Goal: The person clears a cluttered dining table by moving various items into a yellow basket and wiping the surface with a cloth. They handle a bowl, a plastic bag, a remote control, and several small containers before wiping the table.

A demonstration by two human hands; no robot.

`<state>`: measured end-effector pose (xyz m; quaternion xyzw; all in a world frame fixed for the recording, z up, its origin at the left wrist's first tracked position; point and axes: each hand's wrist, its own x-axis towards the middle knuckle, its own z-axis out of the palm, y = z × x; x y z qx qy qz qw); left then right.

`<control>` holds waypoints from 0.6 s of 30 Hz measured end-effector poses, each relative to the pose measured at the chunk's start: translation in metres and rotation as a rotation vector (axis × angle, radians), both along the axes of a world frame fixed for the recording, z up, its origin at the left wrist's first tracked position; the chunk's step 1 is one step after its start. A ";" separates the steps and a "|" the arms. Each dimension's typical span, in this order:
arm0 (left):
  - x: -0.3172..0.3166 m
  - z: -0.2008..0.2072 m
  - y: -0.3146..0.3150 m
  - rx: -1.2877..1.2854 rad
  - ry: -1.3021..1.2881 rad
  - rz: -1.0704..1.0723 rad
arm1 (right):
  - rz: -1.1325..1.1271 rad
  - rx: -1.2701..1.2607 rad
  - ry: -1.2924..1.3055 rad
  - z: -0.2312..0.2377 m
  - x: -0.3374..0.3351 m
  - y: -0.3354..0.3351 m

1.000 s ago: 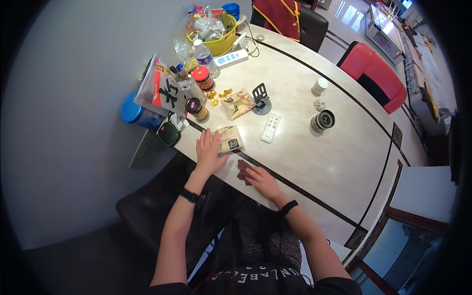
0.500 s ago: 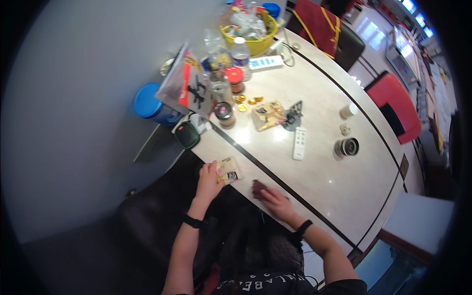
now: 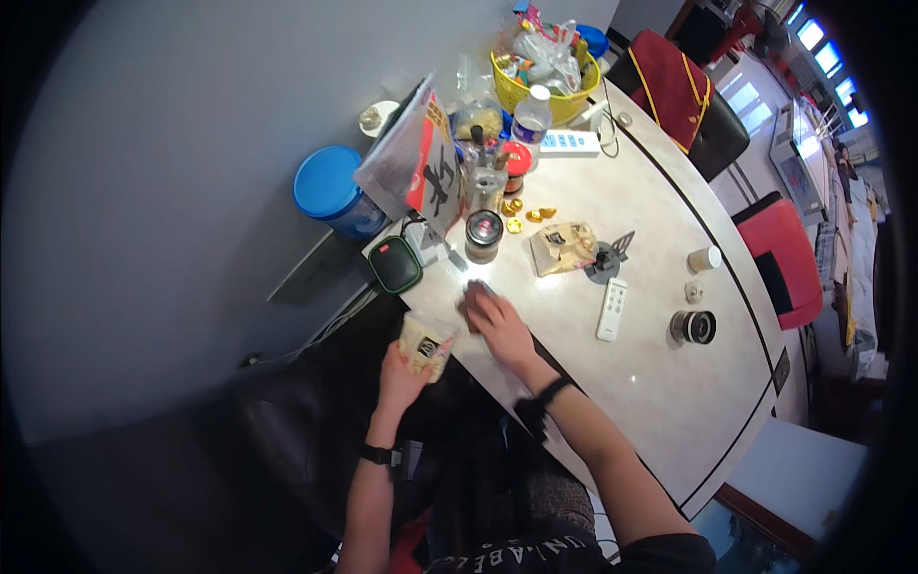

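Just off the table's edge, my left hand grips a cream-coloured packet with a dark square label, its fingers closed round the lower part. My right hand presses a dark brown folded cloth onto the white table, fingers lying over it. Beyond the cloth stands a dark-lidded jar. To its left sits a black and green rounded box. A second cream packet lies farther right, against a grey stand.
Farther right are a white remote, a lens-like cylinder and a small white tub. At the back crowd a red-lidded jar, a plastic bottle, a power strip and a yellow basket. A blue-lidded tub stands left.
The cream packet has come up off the table edge in my left hand. My right hand has slid the cloth left and away from me, toward the dark-lidded jar. The view has shifted.
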<state>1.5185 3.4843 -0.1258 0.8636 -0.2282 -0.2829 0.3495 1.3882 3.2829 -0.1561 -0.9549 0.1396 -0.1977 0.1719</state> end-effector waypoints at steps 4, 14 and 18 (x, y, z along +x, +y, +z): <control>0.015 0.020 0.011 -0.045 -0.060 0.032 | -0.227 0.078 0.013 -0.011 0.030 -0.005; 0.044 0.047 -0.011 -0.171 -0.042 -0.025 | -0.599 0.029 0.066 -0.004 -0.137 -0.062; 0.043 0.047 -0.016 -0.196 0.005 -0.041 | -0.781 0.042 -0.022 0.002 -0.165 -0.050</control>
